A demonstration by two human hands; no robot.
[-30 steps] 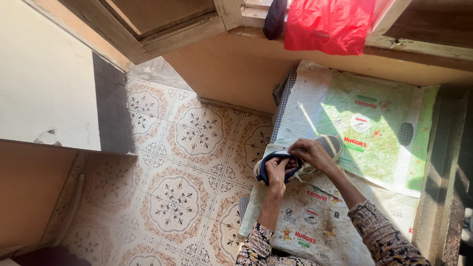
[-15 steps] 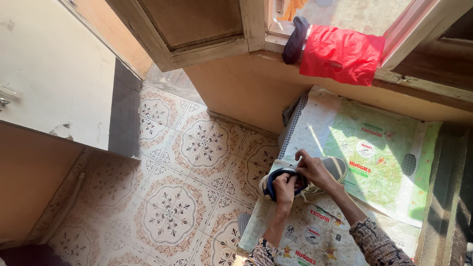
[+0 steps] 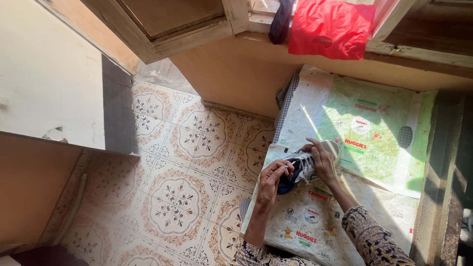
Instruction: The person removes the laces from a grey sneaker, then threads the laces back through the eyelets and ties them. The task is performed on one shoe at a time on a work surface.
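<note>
Gripped from both sides, a small dark-blue and grey laced sneaker is held just above a printed plastic sheet laid over the patterned tile floor. Its toe end is clasped by the right hand, while something white, maybe a lace, is pinched by the left hand. A red plastic bag is draped over the window ledge.

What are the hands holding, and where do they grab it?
A shoe. The right hand grips its upper middle; the left hand pinches a white lace end near the dark heel opening.
</note>
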